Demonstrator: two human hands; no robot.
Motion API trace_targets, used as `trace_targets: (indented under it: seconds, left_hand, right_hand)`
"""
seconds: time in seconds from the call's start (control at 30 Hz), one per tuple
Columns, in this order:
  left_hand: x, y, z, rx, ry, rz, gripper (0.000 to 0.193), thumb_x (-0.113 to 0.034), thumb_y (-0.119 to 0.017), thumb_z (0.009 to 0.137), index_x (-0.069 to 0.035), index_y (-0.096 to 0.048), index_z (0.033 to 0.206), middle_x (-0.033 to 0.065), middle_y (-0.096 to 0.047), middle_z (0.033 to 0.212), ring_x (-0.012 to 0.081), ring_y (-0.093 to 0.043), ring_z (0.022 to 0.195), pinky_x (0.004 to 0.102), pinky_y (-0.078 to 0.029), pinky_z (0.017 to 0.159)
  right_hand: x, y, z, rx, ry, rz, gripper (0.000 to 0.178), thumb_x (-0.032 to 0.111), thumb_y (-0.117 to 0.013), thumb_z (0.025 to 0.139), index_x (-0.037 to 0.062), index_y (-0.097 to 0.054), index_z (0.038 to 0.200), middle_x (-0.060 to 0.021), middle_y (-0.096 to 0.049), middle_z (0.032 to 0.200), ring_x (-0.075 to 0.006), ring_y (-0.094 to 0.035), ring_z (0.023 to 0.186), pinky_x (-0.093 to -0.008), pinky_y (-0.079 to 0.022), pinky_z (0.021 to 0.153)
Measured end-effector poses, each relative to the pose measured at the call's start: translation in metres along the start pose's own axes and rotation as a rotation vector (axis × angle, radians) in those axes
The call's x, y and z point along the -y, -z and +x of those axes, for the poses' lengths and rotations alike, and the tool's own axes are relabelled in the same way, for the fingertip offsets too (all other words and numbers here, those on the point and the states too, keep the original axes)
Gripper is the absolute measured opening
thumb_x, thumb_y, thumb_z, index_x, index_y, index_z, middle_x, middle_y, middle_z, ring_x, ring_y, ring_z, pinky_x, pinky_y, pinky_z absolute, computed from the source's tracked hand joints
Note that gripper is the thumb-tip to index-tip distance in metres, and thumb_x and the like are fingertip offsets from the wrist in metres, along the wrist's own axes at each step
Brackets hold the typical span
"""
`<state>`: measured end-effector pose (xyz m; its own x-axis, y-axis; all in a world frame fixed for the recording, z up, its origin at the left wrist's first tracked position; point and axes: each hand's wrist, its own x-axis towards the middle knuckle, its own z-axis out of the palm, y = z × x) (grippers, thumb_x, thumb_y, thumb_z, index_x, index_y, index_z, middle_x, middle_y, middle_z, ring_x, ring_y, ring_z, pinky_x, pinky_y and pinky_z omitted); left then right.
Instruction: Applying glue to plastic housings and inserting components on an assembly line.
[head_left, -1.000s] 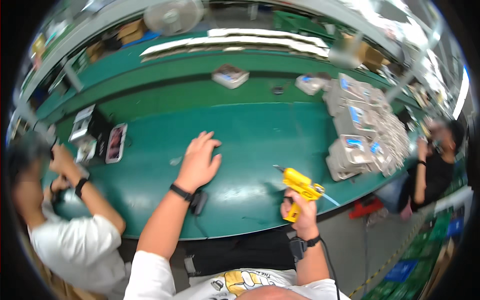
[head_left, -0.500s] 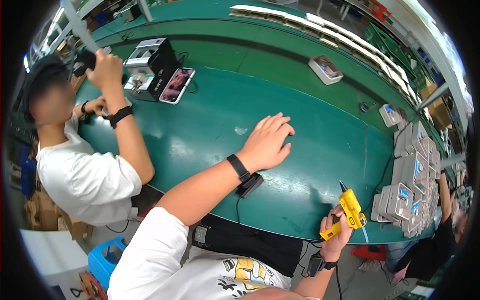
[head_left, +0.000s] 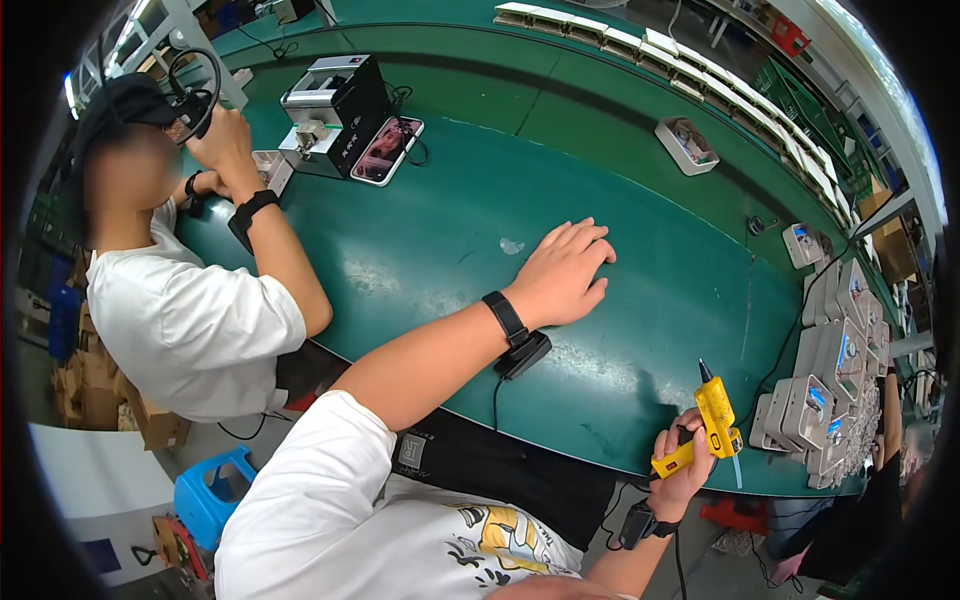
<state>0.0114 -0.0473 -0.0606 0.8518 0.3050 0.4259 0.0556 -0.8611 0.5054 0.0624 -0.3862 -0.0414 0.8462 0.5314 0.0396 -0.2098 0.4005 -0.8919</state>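
Note:
My left hand point(head_left: 563, 275) lies palm down on the green table point(head_left: 620, 370), its fingers stretched out and nothing in them. A black strap with a small black box circles that wrist. Near the table's front edge, my right hand point(head_left: 682, 468) grips a yellow hot glue gun point(head_left: 714, 412) by its handle. The gun's dark nozzle points up and away from me. A pale blue glue stick point(head_left: 738, 471) sticks out of its rear end.
Stacked grey boxes point(head_left: 838, 350) crowd the table's right end. A small tray of parts point(head_left: 687, 146) sits farther back. At left, a co-worker point(head_left: 190, 310) raises a hand beside a black machine point(head_left: 340, 115) and a phone point(head_left: 388, 150). A blue stool point(head_left: 215, 490) stands below.
The view has shifted, so the table and most things appear farther right. My hands keep their poses, the right still holding the glue gun. More of a tray shows beside the co-worker.

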Motion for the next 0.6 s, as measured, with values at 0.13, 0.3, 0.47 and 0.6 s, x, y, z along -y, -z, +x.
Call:
trace_targets:
  seconds: [0.13, 0.3, 0.47, 0.6]
  left_hand:
    - [-0.0004, -0.0006, 0.0003, -0.006, -0.010, 0.001, 0.032, -0.020, -0.069, 0.095, -0.010, -0.060, 0.124, 0.0190, -0.054, 0.150, 0.0418, -0.043, 0.150, 0.0554, -0.032, 0.126]
    - [0.0013, -0.0024, -0.0008, -0.018, -0.005, -0.005, 0.033, -0.019, -0.069, 0.093, -0.008, -0.061, 0.123, 0.0189, -0.055, 0.148, 0.0419, -0.043, 0.149, 0.0545, -0.030, 0.127]
    - [0.0013, -0.0020, -0.0016, -0.016, -0.006, -0.011, 0.033, -0.020, -0.070, 0.093, -0.008, -0.062, 0.123, 0.0184, -0.055, 0.148, 0.0414, -0.044, 0.149, 0.0544, -0.031, 0.127]
    - [0.0027, -0.0018, -0.0018, -0.022, -0.018, -0.015, 0.033, -0.020, -0.070, 0.094, -0.009, -0.061, 0.124, 0.0186, -0.055, 0.149, 0.0411, -0.043, 0.149, 0.0544, -0.031, 0.127]
  right_hand:
    - [-0.0008, 0.0025, -0.0011, 0.008, 0.010, 0.003, 0.018, 0.021, -0.057, 0.107, 0.0031, -0.054, 0.108, -0.0083, -0.054, 0.105, -0.0108, -0.046, 0.067, -0.0259, -0.042, 0.052]
    - [-0.0014, -0.0008, -0.0014, 0.002, 0.016, 0.007, 0.018, 0.021, -0.057, 0.107, 0.0027, -0.055, 0.109, -0.0083, -0.055, 0.105, -0.0109, -0.047, 0.067, -0.0265, -0.043, 0.053]
    - [-0.0010, -0.0001, -0.0040, 0.013, 0.024, -0.012, 0.017, 0.020, -0.056, 0.107, 0.0025, -0.055, 0.109, -0.0085, -0.055, 0.106, -0.0109, -0.047, 0.067, -0.0269, -0.043, 0.053]
    - [-0.0020, 0.0008, -0.0021, 0.001, 0.024, -0.006, 0.017, 0.019, -0.056, 0.107, 0.0025, -0.055, 0.109, -0.0087, -0.055, 0.106, -0.0111, -0.048, 0.067, -0.0272, -0.043, 0.053]
